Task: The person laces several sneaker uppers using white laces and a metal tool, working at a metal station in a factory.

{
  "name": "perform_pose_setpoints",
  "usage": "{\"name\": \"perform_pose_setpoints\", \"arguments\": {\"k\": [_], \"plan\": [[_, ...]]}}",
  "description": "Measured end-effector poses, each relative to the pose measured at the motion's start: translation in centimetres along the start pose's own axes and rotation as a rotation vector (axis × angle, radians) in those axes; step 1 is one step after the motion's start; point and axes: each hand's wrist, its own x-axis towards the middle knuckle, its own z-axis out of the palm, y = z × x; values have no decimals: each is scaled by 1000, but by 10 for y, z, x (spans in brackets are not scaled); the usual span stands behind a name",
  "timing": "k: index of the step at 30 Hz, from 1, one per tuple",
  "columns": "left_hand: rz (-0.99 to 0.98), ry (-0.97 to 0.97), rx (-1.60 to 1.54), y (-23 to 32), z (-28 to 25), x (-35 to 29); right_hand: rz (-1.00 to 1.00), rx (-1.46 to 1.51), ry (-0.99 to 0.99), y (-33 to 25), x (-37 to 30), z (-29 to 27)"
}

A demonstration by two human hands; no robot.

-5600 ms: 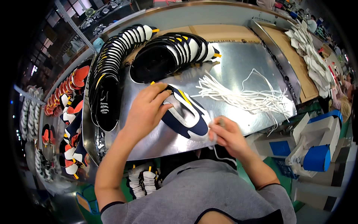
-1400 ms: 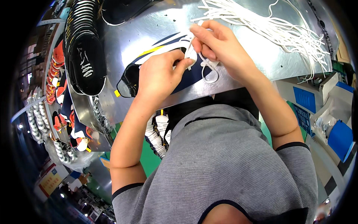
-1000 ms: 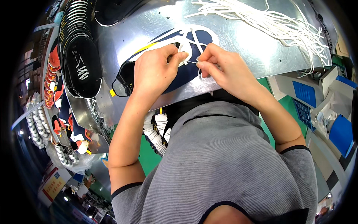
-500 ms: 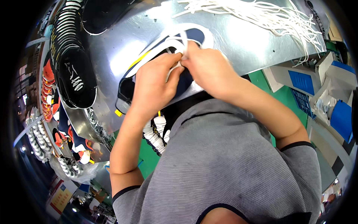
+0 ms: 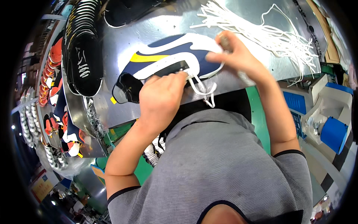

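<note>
A flat shoe upper (image 5: 177, 41) in navy, white and yellow lies on the metal table in front of me. My left hand (image 5: 160, 95) is closed at its lace opening, pinching a white shoelace (image 5: 194, 85) close to the eyelets. Loops of the lace hang over the table's near edge. My right hand (image 5: 240, 58) is raised beside the upper's right end, apart from the lace. Its fingers curl around something greyish, while the thumb points left. A pale, shiny bit shows below the palm, and what it is I cannot make out.
Loose white laces (image 5: 257, 31) lie in a bundle at the far right of the metal table (image 5: 112, 44). A long row of nested black uppers (image 5: 85, 67) stands at left, with another black upper (image 5: 126, 11) at the back. Boxes with blue parts (image 5: 333, 134) are at right.
My right hand has left the lace and moved right. The left hand stays at the opening, slightly lower. The lace loops, earlier up over the upper, now hang toward me.
</note>
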Motion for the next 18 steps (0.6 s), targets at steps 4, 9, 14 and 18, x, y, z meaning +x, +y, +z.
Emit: {"name": "perform_pose_setpoints", "arguments": {"k": [4, 9, 14, 18], "plan": [[-578, -558, -963, -33, -29, -9, -144, -68, 102, -1, -5, 24], [-1146, -653, -1229, -34, -13, 13, -151, 48, 57, -5, -10, 33], [-935, -467, -1059, -47, 9, 7, -82, 77, 112, -1, -13, 38], [-765, -390, -761, -50, 12, 0, -35, 180, 131, 10, -12, 38]]}}
